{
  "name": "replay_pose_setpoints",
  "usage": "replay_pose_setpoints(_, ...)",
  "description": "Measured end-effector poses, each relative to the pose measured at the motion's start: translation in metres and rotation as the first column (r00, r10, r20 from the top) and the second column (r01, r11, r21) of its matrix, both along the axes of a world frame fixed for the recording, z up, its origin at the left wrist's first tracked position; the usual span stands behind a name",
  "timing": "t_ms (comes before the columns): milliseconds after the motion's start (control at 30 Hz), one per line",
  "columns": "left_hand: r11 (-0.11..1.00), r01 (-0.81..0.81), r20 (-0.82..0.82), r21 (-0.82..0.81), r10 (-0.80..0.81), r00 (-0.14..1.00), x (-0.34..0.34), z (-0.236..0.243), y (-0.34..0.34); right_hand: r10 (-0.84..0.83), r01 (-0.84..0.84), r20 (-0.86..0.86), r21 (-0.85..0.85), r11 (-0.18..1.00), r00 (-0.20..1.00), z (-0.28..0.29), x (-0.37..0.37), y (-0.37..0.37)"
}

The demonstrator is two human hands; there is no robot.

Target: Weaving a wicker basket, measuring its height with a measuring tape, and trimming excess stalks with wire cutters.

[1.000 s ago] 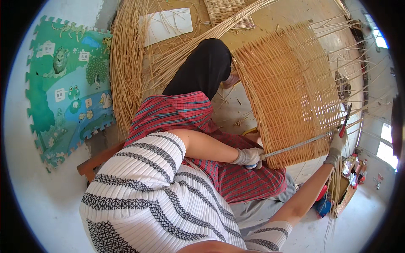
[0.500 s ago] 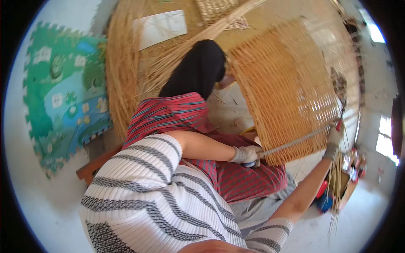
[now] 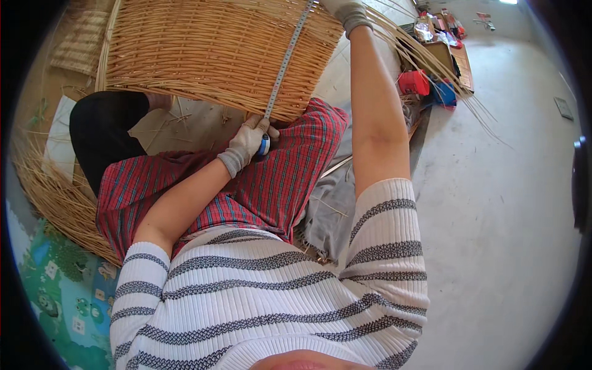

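My left hand [image 3: 248,143], in a pale work glove with a grey cuff, is closed around the blue and white case of a tape measure [image 3: 264,145]. The tape's metal blade [image 3: 283,69] runs out straight across a brown woven wicker panel [image 3: 197,49], from its near edge to the top of the picture. My right hand [image 3: 343,8], gloved too, is at the panel's far right side, beside the blade's far end. The picture's upper edge cuts off its fingers. The panel's near edge lies by my lap, close to my left hand.
Long loose wicker strands [image 3: 61,191] lie at the left near a printed foam mat [image 3: 68,296]. More strands [image 3: 425,49] stick out past my right forearm. A red container [image 3: 413,82] and a blue container [image 3: 443,94] stand at the right. Checked red cloth [image 3: 290,166] covers my lap.
The view has turned, so the panel now sits at the top and more floor shows at the right. The tape still stretches across the panel. My left hand keeps hold of the case.
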State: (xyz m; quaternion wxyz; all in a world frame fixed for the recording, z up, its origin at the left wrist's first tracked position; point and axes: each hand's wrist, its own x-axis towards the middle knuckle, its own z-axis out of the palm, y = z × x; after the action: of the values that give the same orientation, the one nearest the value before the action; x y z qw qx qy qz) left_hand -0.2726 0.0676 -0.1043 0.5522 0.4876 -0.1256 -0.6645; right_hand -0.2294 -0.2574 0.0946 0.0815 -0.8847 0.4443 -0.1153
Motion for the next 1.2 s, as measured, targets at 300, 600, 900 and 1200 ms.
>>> replay_pose_setpoints(300, 0.999, -0.022, 0.016, -0.039, 0.023, 1.000, -0.004, -0.015, -0.001, -0.044, 0.044, 0.012, -0.003, 0.999, 0.999, -0.004, -0.002, -0.007)
replay_pose_setpoints(600, 0.983, -0.050, 0.241, -0.177, 0.092, 0.966, 0.002, -0.016, 0.007, 0.010, -0.054, 0.312, 0.134, 0.989, 0.950, -0.003, -0.021, 0.004)
replay_pose_setpoints(900, 0.981, -0.139, 0.179, -0.137, 0.162, 0.970, 0.025, -0.012, 0.018, -0.218, -0.108, 0.587, 0.469, 0.877, 0.780, -0.001, -0.030, -0.001)
replay_pose_setpoints(1200, 0.972, -0.104, 0.125, -0.212, 0.132, 0.983, 0.008, -0.012, 0.011, -0.176, 0.175, 0.030, 0.026, 0.984, 0.984, 0.037, -0.063, -0.035)
